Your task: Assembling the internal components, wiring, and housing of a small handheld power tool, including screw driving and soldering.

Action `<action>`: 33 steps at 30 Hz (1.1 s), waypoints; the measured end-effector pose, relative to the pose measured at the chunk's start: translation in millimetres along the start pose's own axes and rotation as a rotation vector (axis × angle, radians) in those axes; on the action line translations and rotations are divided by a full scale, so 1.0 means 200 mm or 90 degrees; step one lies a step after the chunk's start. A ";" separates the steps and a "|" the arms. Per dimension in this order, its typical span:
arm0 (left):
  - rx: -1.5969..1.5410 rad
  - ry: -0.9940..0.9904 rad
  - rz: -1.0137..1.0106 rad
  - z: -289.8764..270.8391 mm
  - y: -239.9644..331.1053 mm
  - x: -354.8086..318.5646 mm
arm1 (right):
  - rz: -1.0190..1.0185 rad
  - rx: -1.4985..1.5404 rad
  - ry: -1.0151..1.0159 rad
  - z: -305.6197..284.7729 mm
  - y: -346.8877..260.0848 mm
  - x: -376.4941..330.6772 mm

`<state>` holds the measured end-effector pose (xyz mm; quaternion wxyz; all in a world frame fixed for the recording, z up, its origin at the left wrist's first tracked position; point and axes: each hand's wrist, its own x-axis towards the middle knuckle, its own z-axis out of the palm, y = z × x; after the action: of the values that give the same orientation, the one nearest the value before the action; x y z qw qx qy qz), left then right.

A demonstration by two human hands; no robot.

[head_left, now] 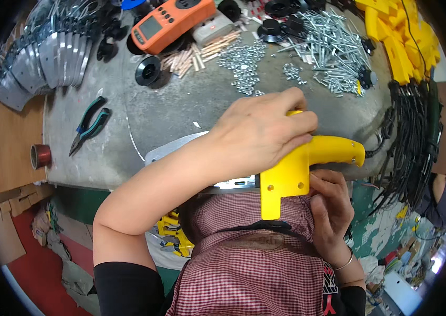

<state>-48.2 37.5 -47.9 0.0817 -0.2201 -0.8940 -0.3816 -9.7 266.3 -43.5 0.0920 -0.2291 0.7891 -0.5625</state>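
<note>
Wrapping over the far part of the yellow handle shell (286,176), the fingers of the left hand (259,126) are clamped on it. The right hand (333,203) has its fingers bent beside the shell's near right edge; their tips are partly hidden, so I cannot tell whether they grip. The step in hand seems to be steadying the shell for close work at that edge, and the next move probably calls for a firm left hold and fine right fingertips. The left elbow is bent, with the forearm slanting across the body and the palm down; the right forearm rises from the near right. The shell sits at the table's near edge, its grip pointing right to a black cord (374,152). A metal plate (173,150) shows beneath the left forearm. Pliers (91,125) lie left; nuts (244,60) and screws (338,42) lie on the far side.
</note>
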 end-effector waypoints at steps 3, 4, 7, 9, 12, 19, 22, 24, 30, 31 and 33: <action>0.019 -0.012 0.000 -0.04 0.01 -0.03 | 0.016 -0.054 -0.169 -0.10 -0.05 0.02; 0.035 -0.017 -0.026 -0.04 -0.01 -0.06 | -0.010 -0.094 -0.174 -0.15 -0.07 0.06; 0.082 -0.006 -0.217 -0.11 0.09 -0.14 | 0.033 -0.148 0.183 -0.39 -0.06 0.05; 0.141 -0.050 -0.248 -0.14 0.10 -0.22 | 0.020 -0.261 0.138 -0.49 -0.07 0.09; 0.130 -0.109 -0.342 -0.14 0.18 -0.21 | -0.132 -0.498 -0.045 -0.47 -0.05 0.19; 0.084 -0.044 -0.285 -0.10 0.12 -0.22 | -0.073 -0.322 -0.240 -0.45 0.09 0.34; 0.097 -0.030 -0.282 -0.09 0.14 -0.18 | -0.054 -0.292 -0.260 -0.49 0.11 0.36; 0.119 -0.050 -0.289 -0.11 0.19 -0.16 | -0.038 -0.309 -0.255 -0.51 0.11 0.34; 0.218 -0.030 -0.339 -0.15 0.26 -0.15 | -0.195 -0.430 0.196 -0.95 0.13 0.54; 0.210 -0.037 -0.359 -0.15 0.28 -0.14 | -0.056 -0.413 0.364 -1.08 0.13 0.58; 0.217 -0.037 -0.354 -0.16 0.29 -0.13 | 0.084 -0.704 0.407 -1.36 0.20 0.61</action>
<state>1.4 41.7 2.8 -0.0155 0.0388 -0.9727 -0.2281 -235.9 450.6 28.6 -0.2451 -0.0143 0.9636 -0.1058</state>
